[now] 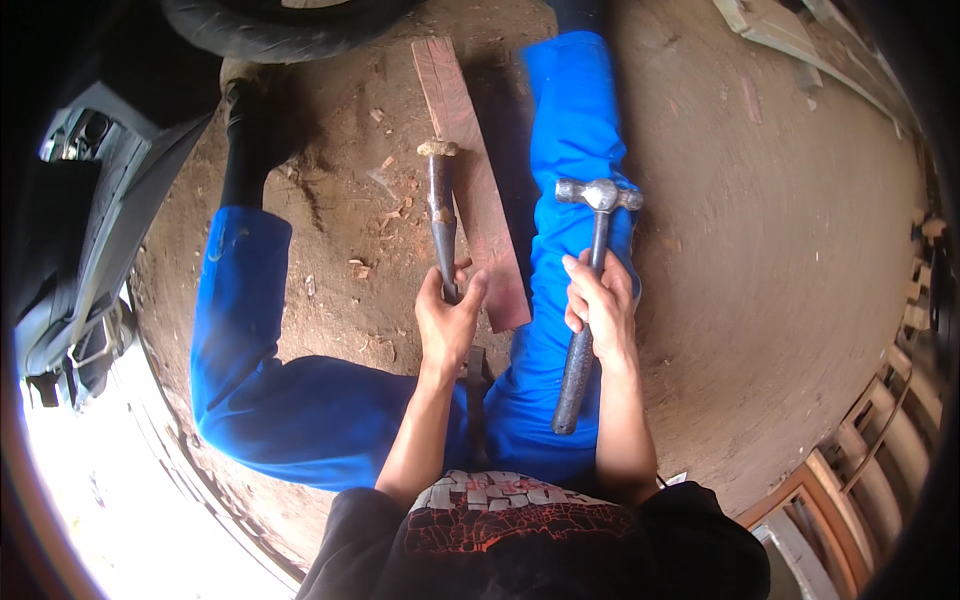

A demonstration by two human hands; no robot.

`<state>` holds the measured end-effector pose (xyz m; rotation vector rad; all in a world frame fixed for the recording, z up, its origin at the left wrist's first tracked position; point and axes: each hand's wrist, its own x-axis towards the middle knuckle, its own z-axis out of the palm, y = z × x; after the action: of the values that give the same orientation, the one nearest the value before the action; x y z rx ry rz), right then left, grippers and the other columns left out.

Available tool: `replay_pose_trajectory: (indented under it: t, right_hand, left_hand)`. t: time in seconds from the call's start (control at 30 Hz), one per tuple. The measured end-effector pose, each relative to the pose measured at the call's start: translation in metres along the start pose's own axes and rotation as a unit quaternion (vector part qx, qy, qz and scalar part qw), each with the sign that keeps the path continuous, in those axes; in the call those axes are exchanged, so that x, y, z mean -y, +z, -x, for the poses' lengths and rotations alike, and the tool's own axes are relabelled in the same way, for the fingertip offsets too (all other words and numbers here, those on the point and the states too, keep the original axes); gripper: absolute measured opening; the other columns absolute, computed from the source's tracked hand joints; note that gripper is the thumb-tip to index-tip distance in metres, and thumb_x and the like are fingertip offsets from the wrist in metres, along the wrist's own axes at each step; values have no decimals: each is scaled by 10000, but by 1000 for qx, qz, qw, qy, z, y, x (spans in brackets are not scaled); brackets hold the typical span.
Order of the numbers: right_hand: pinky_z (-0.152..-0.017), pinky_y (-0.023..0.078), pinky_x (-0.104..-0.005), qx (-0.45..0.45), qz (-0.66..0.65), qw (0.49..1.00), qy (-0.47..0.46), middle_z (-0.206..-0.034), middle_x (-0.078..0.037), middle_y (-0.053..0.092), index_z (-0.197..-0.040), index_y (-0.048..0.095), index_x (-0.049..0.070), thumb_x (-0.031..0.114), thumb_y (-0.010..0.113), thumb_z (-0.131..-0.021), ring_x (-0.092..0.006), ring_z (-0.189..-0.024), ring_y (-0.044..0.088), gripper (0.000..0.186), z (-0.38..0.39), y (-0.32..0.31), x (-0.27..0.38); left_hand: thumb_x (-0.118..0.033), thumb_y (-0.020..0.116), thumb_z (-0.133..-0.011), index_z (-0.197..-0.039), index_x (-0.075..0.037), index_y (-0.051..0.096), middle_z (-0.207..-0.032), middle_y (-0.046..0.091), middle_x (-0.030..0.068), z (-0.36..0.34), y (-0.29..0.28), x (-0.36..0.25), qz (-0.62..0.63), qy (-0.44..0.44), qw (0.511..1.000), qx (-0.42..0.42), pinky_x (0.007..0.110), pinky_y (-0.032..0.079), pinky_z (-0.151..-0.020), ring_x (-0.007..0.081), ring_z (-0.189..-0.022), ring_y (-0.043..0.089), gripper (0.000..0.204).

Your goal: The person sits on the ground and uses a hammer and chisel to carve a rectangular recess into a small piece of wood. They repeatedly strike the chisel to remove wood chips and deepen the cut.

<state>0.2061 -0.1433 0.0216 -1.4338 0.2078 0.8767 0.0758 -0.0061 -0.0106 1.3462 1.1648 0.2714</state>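
Note:
My left hand (447, 318) is closed round the narrow lower end of a chisel (440, 205), whose worn handle end with a pale, frayed rim points away from me. Beside it a reddish wooden board (478, 190) lies lengthwise on the ground, its near end between my legs. The chisel's upper part overlaps the board's left edge in view; whether they touch I cannot tell. My right hand (603, 303) grips a ball-peen hammer (600, 195) by its dark handle, above my right leg. The metal head is at the far end, with the textured grip reaching back toward me.
Wood chips (360, 269) lie scattered on the brown dirt floor (760, 250). A tyre (280, 35) and a dark vehicle (115, 180) stand at the left. Wooden frames (880, 430) line the right rim, and more timber (800, 45) lies at the far right. My blue-trousered legs flank the board.

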Motion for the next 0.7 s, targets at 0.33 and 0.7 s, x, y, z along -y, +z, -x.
replay_pose_trajectory:
  t: [0.33, 0.7]
  right_hand:
    - [-354, 329, -221, 22, 35, 999, 9, -603, 69, 352, -943, 472, 104, 212, 695, -901, -36, -427, 357, 252, -8, 13, 2]
    - [-363, 330, -228, 24, 46, 998, 22, -608, 64, 353, -914, 487, 106, 214, 672, -918, -40, -435, 361, 214, -9, 15, 4]
  left_hand:
    - [-357, 870, -769, -947, -20, 596, -720, 528, -17, -13, 17, 20, 43, -72, 994, -66, 266, 420, -561, 89, -637, 495, 470]
    - [-161, 859, -773, -1137, 53, 632, -1035, 700, 130, -19, 24, 24, 238, -81, 968, 1, 303, 553, -811, 156, -880, 675, 480]
